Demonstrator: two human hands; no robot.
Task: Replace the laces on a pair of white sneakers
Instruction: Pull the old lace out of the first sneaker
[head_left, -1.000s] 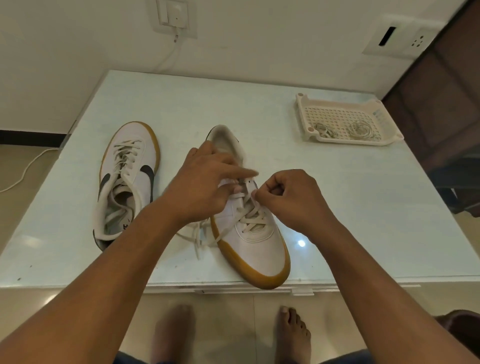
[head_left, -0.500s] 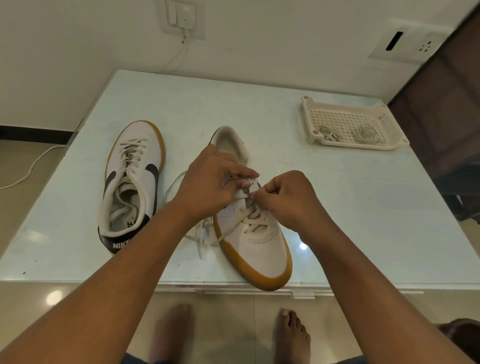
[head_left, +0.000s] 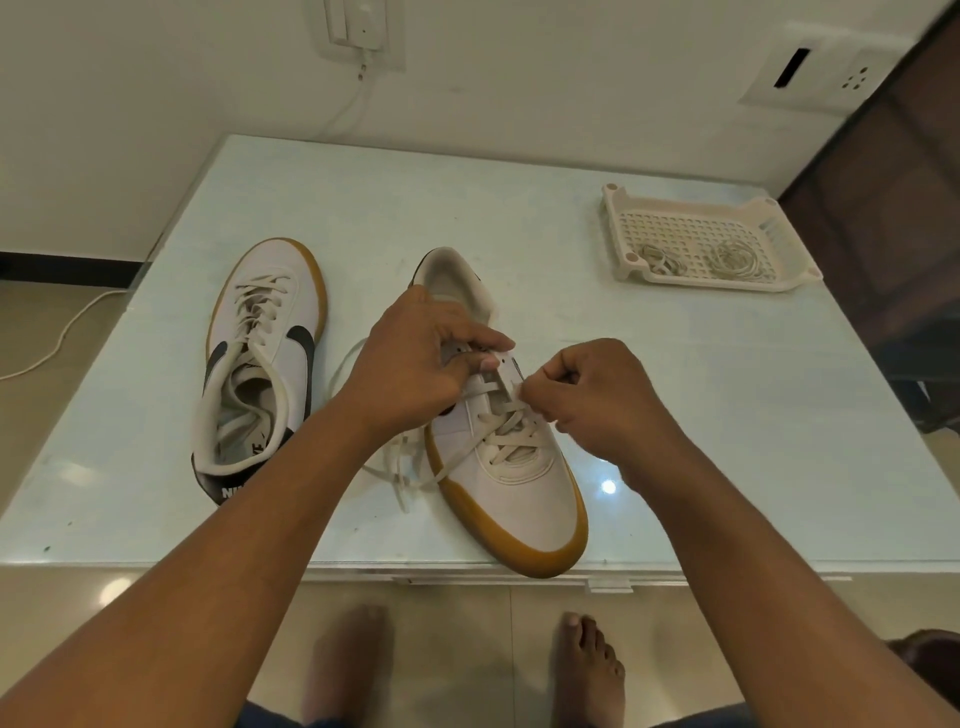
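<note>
Pinching the lace (head_left: 511, 406) in my right hand (head_left: 597, 395), left hand (head_left: 410, 364) gripping the sneaker (head_left: 519, 493) at the front edge of the tabletop (head_left: 701, 426); lower eyelets threaded, top ones to go, second sneaker (head_left: 270, 332) apparently laced.

Glossy glass is seen on the pale green tabletop (head_left: 727, 441). The white gum-soled sneaker (head_left: 519, 493) is finished in smooth matte leather, the flat cream lace (head_left: 506, 441) is woven cloth, and the cream perforated tray (head_left: 691, 205) is moulded plastic.

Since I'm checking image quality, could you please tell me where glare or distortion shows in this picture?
Head view: a small glare spot shines on the table beside the near sneaker; wide-angle distortion bows the table's edges.
</note>
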